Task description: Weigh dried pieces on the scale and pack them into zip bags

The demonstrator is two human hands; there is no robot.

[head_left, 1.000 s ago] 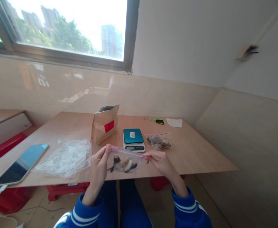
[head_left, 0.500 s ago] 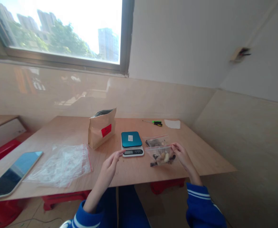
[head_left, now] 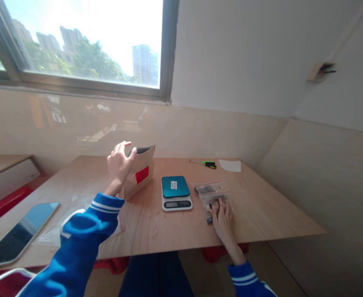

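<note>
My left hand (head_left: 119,166) is open with its fingers spread, to the left of the digital kitchen scale (head_left: 175,193), right at the top of a kraft paper bag (head_left: 139,173), though I can't tell if it touches. My right hand (head_left: 223,220) lies with its fingers flat on a zip-top plastic bag (head_left: 211,196) of dark and pale pieces, just right of the scale, not visibly pinching it. Beyond the scale lies a small screwdriver (head_left: 203,163).
</note>
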